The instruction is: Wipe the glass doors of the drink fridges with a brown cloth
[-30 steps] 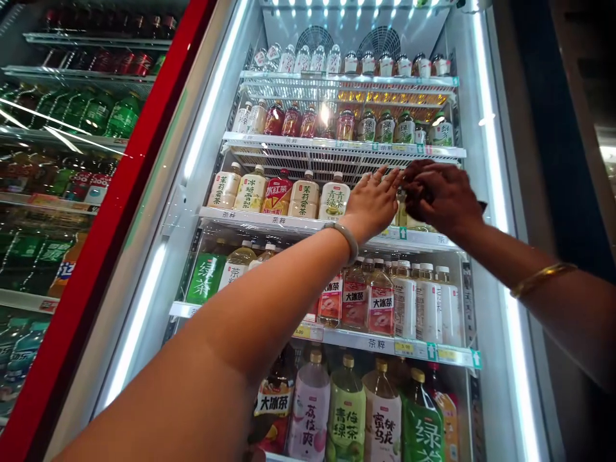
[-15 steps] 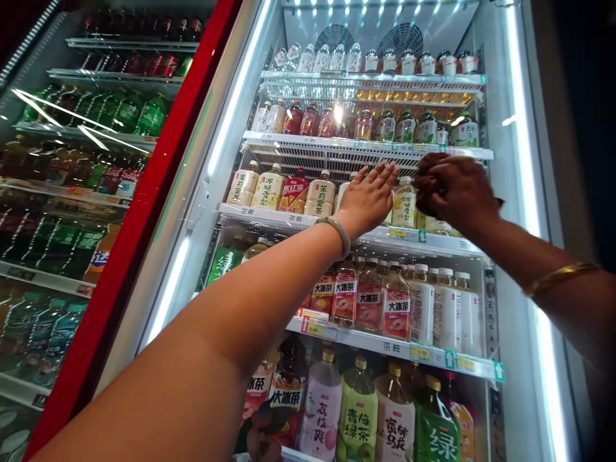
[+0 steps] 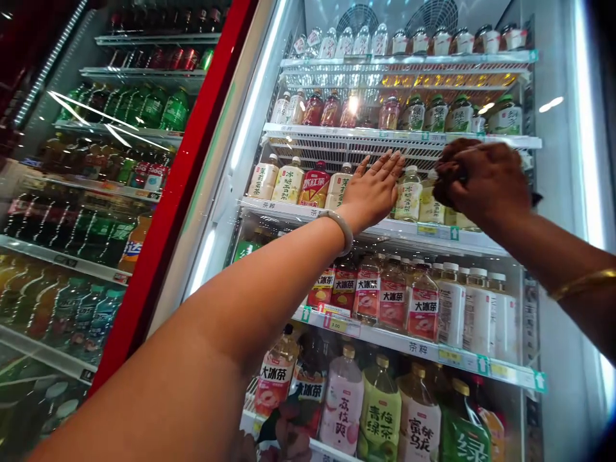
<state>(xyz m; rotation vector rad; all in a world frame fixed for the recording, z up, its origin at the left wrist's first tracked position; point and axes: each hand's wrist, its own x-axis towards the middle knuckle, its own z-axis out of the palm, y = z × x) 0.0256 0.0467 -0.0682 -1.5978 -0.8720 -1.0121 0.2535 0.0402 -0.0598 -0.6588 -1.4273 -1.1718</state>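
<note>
My left hand, with a pale bangle at its wrist, lies flat with straight fingers against the glass door of a lit drinks cooler. It covers part of the middle shelf's bottles. To its right, my right hand is closed around a dark cloth, which is bunched near the glass. A gold bangle circles the right forearm. Between the two hands, a pale yellow bottle shows behind the glass.
Rows of bottles stand on shelves inside, among them red-labelled tea bottles and larger bottles lower down. A red door frame separates a second drinks cooler on the left. Bright light strips run along the cooler's sides.
The view has shifted, so the shelves appear farther right. My left hand now covers bottles farther left. My right hand, still holding the cloth, appears farther right in the picture.
</note>
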